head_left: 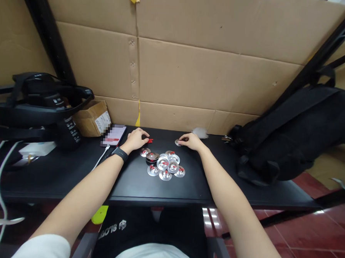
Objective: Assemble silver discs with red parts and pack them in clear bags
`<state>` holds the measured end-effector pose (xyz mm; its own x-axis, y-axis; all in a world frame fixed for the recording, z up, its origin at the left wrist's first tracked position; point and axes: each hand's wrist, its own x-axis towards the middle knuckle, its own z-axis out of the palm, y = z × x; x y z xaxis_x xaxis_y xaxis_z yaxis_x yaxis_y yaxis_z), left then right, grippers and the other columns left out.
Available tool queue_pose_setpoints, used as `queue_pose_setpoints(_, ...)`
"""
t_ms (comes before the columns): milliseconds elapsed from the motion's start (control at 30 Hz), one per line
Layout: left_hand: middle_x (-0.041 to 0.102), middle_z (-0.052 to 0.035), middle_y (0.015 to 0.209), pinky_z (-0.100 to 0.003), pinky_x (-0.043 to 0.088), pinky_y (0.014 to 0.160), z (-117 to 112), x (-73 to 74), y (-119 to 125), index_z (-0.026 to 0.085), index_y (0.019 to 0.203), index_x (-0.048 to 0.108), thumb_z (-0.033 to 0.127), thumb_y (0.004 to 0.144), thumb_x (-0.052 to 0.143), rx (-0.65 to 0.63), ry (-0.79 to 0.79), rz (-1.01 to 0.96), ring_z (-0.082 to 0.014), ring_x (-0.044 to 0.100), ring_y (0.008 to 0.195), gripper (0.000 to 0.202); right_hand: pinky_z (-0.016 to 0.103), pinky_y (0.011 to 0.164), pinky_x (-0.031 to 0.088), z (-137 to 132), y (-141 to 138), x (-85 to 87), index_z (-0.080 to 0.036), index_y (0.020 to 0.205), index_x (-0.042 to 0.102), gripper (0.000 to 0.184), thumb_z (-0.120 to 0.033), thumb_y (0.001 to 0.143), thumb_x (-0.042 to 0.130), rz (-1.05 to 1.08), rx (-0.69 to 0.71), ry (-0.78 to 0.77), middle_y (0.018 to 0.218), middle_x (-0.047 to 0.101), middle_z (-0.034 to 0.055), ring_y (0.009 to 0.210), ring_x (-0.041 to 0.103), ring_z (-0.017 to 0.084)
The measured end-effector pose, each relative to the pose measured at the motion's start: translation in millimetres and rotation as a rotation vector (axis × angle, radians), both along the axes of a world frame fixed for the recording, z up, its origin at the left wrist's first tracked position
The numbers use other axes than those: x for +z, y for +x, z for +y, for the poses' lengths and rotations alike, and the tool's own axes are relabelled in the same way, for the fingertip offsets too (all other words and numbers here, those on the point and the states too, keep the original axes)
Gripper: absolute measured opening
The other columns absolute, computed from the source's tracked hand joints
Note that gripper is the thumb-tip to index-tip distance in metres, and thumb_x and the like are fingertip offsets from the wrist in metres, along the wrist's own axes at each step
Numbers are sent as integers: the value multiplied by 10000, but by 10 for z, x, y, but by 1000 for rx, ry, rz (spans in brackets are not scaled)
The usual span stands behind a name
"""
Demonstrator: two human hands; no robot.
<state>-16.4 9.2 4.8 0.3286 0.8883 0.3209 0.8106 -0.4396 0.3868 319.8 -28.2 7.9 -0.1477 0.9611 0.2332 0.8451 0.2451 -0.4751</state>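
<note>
At the back of the black table, my right hand (190,140) pinches the edge of a round silver metal disc (177,142). Further left, my left hand (136,139) has its thumb and forefinger apart, with the thumb tip at a small red piece (150,141). Whether the thumb touches that piece is hard to make out. Between my forearms lies a loose pile of similar silver discs (163,163), several overlapping, with red marks or red reflections near their raised centres. A black band (120,153) circles my left wrist.
A phone (114,135) with a white cable lies left of my left hand. Beyond it stand a small cardboard box (93,119) and a black headset (40,106). A black backpack (299,128) fills the right side. Cardboard (192,76) walls off the back; a white fluffy item (200,132) lies there.
</note>
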Motion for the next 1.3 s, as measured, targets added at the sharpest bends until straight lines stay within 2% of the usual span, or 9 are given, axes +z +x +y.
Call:
queue_pose_setpoints(300,686,-51,1206,-404,479,1071,-13,-6,52,283,1086,769,291,879,658,-35,12,-21,-254,622,1211,235,294,966,535,-33,-82,87,-258,1028,843,221,-211,818,793,-142,159,-39,1114,808,45,1046,743,227)
queue_pose_setpoints(500,673,-52,1212,-402,473,1074,-50,15,80,277,1081,764,283,883,657,-32,17,-17,-252,622,1215,225,254,889,536,-84,-141,139,-237,1050,836,282,-145,788,789,-172,177,-111,1087,812,30,969,749,197)
queue_pose_setpoints(700,662,-60,1231,-409,474,1058,-79,24,107,271,1103,759,280,888,665,-49,13,-15,-259,620,1200,235,277,763,516,-177,-23,308,-207,1161,801,480,-224,689,883,-131,40,-68,1010,802,63,819,721,201)
queue_pose_setpoints(767,657,-68,1241,-427,475,1044,-104,35,127,267,1111,758,280,890,666,-59,13,-13,-273,619,1196,240,274,714,500,-230,-54,373,-210,1099,816,396,-292,715,869,-52,119,-67,960,790,55,770,694,185)
queue_pose_setpoints(867,650,-68,1257,-449,468,1042,-157,61,171,270,1113,757,271,888,666,-80,9,-18,-294,611,1206,243,261,674,487,-330,-234,432,-236,1053,823,372,-385,716,867,38,373,-174,903,770,20,722,661,162)
queue_pose_setpoints(933,651,-64,1254,-458,460,1050,-196,78,201,272,1113,757,259,888,658,-94,10,-21,-301,606,1215,246,261,664,471,-396,-396,436,-246,971,830,287,-336,704,876,-11,438,-199,854,759,5,694,652,158)
queue_pose_setpoints(1000,655,-63,1247,-466,455,1053,-229,92,226,273,1117,757,250,887,650,-105,12,-17,-304,603,1216,255,271,664,446,-451,-534,419,-243,825,815,95,-212,737,830,-131,374,-167,801,746,11,698,655,171)
queue_pose_setpoints(1133,669,-61,1222,-473,463,1032,-273,106,258,267,1069,771,255,885,644,-130,29,10,-306,611,1186,224,293,663,405,-488,-639,373,-237,742,747,165,-93,807,697,-316,145,-47,886,743,54,794,664,220)
queue_pose_setpoints(1300,719,-47,1091,-396,497,986,-352,130,320,241,916,772,260,893,623,-298,28,13,-253,651,1077,152,284,759,452,-400,-626,346,-201,828,687,140,-108,892,605,-101,193,141,957,718,60,855,650,186)
